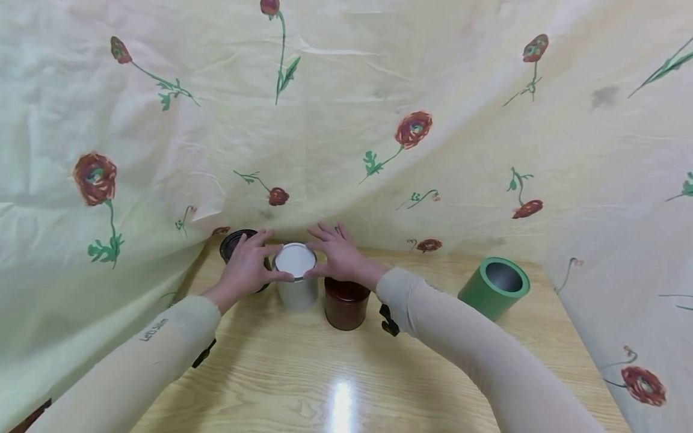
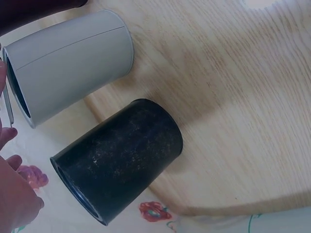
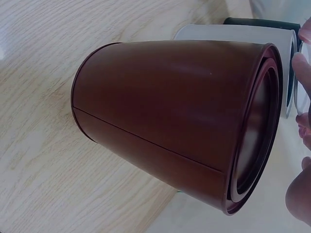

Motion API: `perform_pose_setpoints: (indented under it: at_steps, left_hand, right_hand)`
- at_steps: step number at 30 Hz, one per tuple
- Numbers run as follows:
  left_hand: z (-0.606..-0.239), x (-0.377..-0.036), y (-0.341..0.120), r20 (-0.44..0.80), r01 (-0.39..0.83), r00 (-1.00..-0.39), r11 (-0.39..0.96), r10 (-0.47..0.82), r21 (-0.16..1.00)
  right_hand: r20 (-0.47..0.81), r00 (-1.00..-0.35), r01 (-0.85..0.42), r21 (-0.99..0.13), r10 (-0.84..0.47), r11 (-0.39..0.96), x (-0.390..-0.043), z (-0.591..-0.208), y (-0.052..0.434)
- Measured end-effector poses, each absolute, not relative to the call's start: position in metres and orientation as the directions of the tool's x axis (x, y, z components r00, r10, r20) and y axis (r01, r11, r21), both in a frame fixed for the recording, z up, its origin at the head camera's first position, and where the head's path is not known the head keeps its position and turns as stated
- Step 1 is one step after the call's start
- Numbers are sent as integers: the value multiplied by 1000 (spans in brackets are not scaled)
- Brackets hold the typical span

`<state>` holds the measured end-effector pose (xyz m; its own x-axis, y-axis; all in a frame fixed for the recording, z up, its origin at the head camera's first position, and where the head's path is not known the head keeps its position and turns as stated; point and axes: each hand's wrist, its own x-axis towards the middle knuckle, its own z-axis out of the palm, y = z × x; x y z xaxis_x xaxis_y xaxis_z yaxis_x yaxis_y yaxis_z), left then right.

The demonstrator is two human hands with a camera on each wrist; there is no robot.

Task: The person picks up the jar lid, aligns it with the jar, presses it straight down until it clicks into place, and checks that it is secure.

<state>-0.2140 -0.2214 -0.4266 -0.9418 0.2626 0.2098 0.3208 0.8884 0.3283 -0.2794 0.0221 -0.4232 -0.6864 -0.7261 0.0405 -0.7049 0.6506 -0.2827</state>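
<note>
I see both of my hands on the white tin (image 1: 295, 282), which stands upright at the back of the wooden table (image 1: 303, 373), near the flowered cloth (image 1: 346, 120) hung behind it. My left hand (image 1: 246, 267) has its thumb curled against the left edge of the tin's pale lid (image 1: 295, 260), with the other fingers spread loosely over the black tin (image 1: 233, 242) behind; my right hand (image 1: 338, 257) pinches the lid's right edge with the thumb tip, its fingers fanned out nearly straight. So both hands grip the lid lightly at the rim, neither one wrapped round the body. I judge the tin to be thin sheet metal: stiff, light, probably smooth and a little slippery on its painted wall, and likely to dent if squeezed hard. The lid looks like a flat press-in disc, so the best hold seems to be where the thumbs are now, at opposite points of the rim, or round the middle of the body to steady it. Counting: four round tins in all. One white, under my hands; one black, touching or just beside it on the left; one dark brown (image 1: 346, 304), lidded, just beside it on the right under my right wrist; one green (image 1: 494, 287), lying tilted on its side with its open mouth up, well apart on the right. I see only one loose-looking lid, the pale one.
</note>
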Motion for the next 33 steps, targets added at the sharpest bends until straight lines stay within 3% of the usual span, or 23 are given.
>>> perform_pose_setpoints:
  at_steps: [33]
  left_hand:
    - [-427, -217, -225, 44, 299, -953, 912, 299, 283]
  right_hand:
    - [-61, -673, -699, -276, -737, 660, -280, -427, 16]
